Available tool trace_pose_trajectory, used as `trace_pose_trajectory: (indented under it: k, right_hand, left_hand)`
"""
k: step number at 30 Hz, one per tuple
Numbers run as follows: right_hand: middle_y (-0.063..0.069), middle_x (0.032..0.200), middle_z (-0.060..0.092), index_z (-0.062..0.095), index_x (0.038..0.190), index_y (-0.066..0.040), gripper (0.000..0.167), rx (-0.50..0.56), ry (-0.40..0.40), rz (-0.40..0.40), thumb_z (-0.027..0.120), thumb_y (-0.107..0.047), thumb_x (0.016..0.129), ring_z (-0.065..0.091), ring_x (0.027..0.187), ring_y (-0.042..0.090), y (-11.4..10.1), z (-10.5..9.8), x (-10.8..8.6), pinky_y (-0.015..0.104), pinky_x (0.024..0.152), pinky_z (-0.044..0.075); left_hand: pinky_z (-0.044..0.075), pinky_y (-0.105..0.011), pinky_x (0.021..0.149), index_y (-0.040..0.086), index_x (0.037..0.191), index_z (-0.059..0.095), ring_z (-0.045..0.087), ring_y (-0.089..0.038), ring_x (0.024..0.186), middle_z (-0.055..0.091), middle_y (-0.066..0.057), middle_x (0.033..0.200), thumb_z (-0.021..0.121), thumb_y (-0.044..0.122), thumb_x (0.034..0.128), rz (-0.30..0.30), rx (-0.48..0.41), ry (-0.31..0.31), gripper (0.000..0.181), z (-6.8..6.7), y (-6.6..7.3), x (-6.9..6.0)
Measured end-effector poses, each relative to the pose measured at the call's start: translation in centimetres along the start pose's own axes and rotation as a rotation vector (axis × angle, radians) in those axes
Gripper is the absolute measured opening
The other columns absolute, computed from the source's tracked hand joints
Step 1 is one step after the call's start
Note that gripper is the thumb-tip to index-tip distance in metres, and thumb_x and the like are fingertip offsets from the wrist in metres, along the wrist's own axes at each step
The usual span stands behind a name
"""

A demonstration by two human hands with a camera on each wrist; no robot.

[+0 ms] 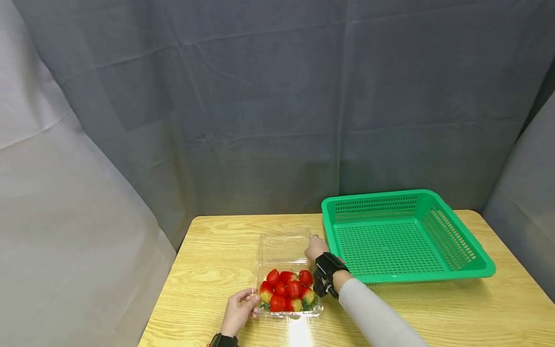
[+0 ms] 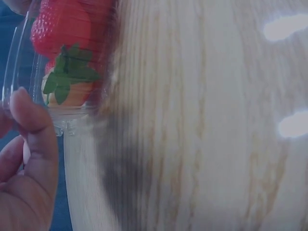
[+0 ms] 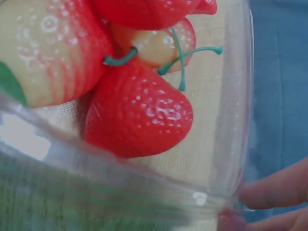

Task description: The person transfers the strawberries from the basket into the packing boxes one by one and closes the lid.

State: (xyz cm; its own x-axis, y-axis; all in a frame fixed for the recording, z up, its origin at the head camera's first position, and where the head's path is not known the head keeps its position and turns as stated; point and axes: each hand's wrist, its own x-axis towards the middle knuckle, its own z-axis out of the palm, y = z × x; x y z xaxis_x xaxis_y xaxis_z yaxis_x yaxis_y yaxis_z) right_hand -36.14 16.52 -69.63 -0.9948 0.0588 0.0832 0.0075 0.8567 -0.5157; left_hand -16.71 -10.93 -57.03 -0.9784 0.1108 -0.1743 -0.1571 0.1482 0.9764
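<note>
A clear plastic clamshell box (image 1: pixel 288 314) filled with several red strawberries (image 1: pixel 294 289) sits on the table, its transparent lid (image 1: pixel 284 246) folded open toward the back. At the box's near left, my left hand (image 1: pixel 239 308) pinches the rim; in the left wrist view the thumb (image 2: pixel 31 113) lies against the clear wall, close to a strawberry with green leaves (image 2: pixel 70 74). My right hand (image 1: pixel 317 246) holds the lid's right edge. Its fingers (image 3: pixel 276 187) meet the clear plastic at a corner in the right wrist view, beside a strawberry (image 3: pixel 142 113).
A green plastic basket (image 1: pixel 412 278) stands right of the box, close to my right hand and wrist. The wooden table (image 1: pixel 208 260) runs back to a grey cloth (image 1: pixel 269 120), with cloth on both sides too.
</note>
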Motion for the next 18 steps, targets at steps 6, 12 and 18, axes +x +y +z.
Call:
trace_pose_trajectory:
  k: [6, 12, 18]
  right_hand:
    - [0.028, 0.097, 0.055, 0.049, 0.116, 0.014, 0.048, 0.223, 0.038, -0.017, 0.057, 0.002, 0.071, 0.054, 0.088, 0.037, -8.6, -11.5, -6.5, 0.039, 0.076, 0.049]
    - [0.019, 0.092, 0.053, 0.052, 0.109, 0.008, 0.035, 0.402, 0.018, -0.04, 0.055, -0.001, 0.076, 0.053, 0.076, 0.03, -10.5, -15.4, -9.4, 0.036, 0.061, 0.044]
    - [0.02, 0.111, 0.053, 0.05, 0.117, 0.004, 0.041, 0.608, 0.005, -0.094, 0.063, -0.013, 0.083, 0.052, 0.1, 0.037, -11.2, -17.4, -12.4, 0.044, 0.081, 0.048]
  left_hand:
    - [0.051, -0.02, 0.048, -0.018, 0.116, 0.05, 0.054, -0.008, 0.051, 0.051, -0.003, 0.073, 0.061, 0.007, 0.0868, 0.009, 0.014, 0.008, 0.041, -0.1, -0.1, 0.1]
    - [0.052, -0.023, 0.049, -0.019, 0.116, 0.05, 0.055, -0.008, 0.051, 0.051, -0.003, 0.073, 0.061, 0.007, 0.0868, 0.023, 0.024, 0.008, 0.04, 0.0, 0.1, 0.0]
    - [0.054, -0.027, 0.051, -0.018, 0.116, 0.05, 0.056, -0.01, 0.053, 0.051, -0.003, 0.073, 0.06, 0.006, 0.0871, 0.02, 0.012, 0.007, 0.04, 0.2, 0.3, -0.1]
